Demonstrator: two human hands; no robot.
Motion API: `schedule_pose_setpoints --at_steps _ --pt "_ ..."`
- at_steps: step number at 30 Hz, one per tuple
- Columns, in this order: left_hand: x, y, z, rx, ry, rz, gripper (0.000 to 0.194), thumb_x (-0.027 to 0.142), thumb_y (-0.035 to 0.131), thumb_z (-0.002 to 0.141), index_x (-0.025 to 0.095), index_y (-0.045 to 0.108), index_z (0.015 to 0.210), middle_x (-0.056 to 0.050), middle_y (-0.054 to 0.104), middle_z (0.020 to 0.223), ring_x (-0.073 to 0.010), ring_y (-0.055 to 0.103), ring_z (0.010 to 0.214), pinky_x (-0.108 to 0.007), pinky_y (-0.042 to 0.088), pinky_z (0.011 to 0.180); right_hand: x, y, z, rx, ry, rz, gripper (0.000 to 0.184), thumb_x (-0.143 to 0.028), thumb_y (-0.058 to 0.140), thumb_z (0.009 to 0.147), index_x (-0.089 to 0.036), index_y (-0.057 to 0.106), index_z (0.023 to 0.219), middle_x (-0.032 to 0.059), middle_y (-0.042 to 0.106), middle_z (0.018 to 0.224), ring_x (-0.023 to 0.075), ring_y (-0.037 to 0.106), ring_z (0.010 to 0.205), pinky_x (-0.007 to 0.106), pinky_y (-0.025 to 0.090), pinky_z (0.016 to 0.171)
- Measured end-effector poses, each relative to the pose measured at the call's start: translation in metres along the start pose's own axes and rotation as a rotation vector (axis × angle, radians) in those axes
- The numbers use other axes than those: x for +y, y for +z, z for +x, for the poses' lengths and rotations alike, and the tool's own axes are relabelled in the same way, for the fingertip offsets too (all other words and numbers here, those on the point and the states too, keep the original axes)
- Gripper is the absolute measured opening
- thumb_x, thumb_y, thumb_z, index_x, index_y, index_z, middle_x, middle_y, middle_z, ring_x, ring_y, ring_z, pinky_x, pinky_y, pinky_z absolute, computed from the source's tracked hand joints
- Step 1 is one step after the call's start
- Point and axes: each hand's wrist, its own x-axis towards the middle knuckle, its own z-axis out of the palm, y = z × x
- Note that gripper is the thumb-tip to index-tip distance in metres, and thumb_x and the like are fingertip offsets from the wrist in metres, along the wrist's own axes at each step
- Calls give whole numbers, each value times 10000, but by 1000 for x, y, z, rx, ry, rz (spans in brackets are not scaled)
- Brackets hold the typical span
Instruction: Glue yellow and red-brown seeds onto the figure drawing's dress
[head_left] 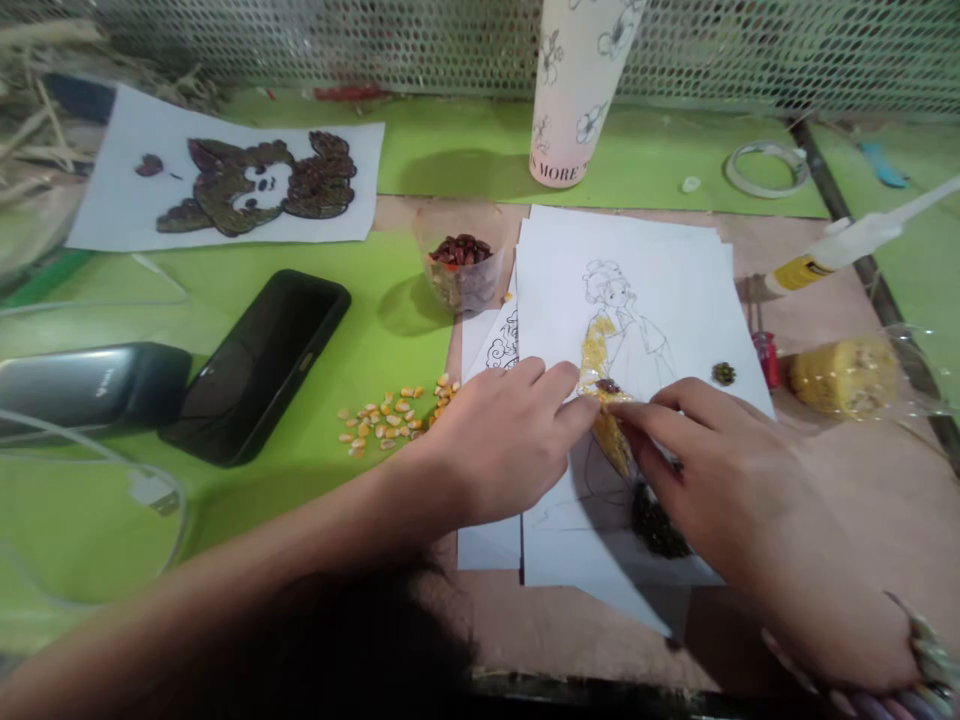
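A line drawing of a robed figure [637,345] lies on white paper, part of its sleeve and front covered with small yellow grains [595,350]. My left hand [506,430] rests on the paper with curled fingers, its index fingertip at the yellow patch; what it may hold is hidden. Thumb and fingers of my right hand [720,470] pinch together at the same spot, and anything between them is too small to name. Just above the fingertips sits a small brown bit [607,385]. A pile of dark green grains [660,525] lies partly under my right hand.
Loose corn kernels [394,418], a plastic cup of reddish-brown beans [463,250], a phone [262,365] and a power bank [90,390] are leftward. A floral tumbler [577,100] stands behind. Rightward are a glue bottle [825,255], a tape roll [766,168] and bagged yellow grains [844,378].
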Motion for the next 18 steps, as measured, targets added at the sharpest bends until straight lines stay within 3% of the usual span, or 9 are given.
schedule_pose_setpoints --at_steps 2,5,7,9,11,13,16,18 --pt "-2 -2 -1 40 -17 -1 293 209 497 934 186 651 1183 -72 641 1010 -248 613 869 -358 470 592 -1 -8 0 97 -1 37 164 -201 597 952 -163 714 1061 63 664 868 198 615 768 352 482 693" --pt "-8 -11 -6 137 -63 -2 250 235 483 965 191 678 1114 -62 657 1013 -224 615 868 -342 468 628 0 -29 -3 355 55 28 172 -164 700 885 -200 709 1053 53 683 897 190 640 818 338 484 727" --pt "-14 -20 -12 225 -95 10 230 262 481 988 191 700 977 -50 666 974 -198 613 845 -322 460 651 4 -43 -6 528 149 49 140 -165 770 825 -224 705 934 28 665 837 175 624 758 326 461 666" --pt "-21 -33 -18 326 -153 28 268 314 531 983 180 668 796 -36 656 878 -180 606 802 -305 440 638 11 -53 -10 622 238 83 142 -221 792 812 -219 654 778 6 617 740 161 584 686 317 431 623" --pt "-26 -48 -24 425 -246 30 279 348 598 951 182 623 729 -27 642 843 -174 605 788 -298 439 644 21 -58 -15 592 272 81 208 -280 742 855 -211 604 715 12 599 724 170 575 695 327 438 650" --pt "-28 -63 -31 493 -328 22 169 319 619 927 188 628 821 -42 653 921 -196 619 860 -308 461 688 28 -61 -18 441 275 67 97 -286 639 913 -207 648 856 58 656 869 211 612 815 363 471 730" --pt "-25 -80 -42 473 -351 -52 135 272 571 920 178 616 1005 -87 660 1052 -248 616 1022 -365 492 833 28 -74 -28 236 273 283 227 -273 553 949 -225 630 1156 107 670 1147 235 639 962 390 514 801" --pt "-19 -86 -51 423 -342 -108 164 299 539 929 181 611 1017 -94 673 1059 -263 613 1052 -404 484 901 19 -94 -42 221 209 537 202 -293 542 969 -256 616 1153 88 669 1150 223 649 997 376 534 818"
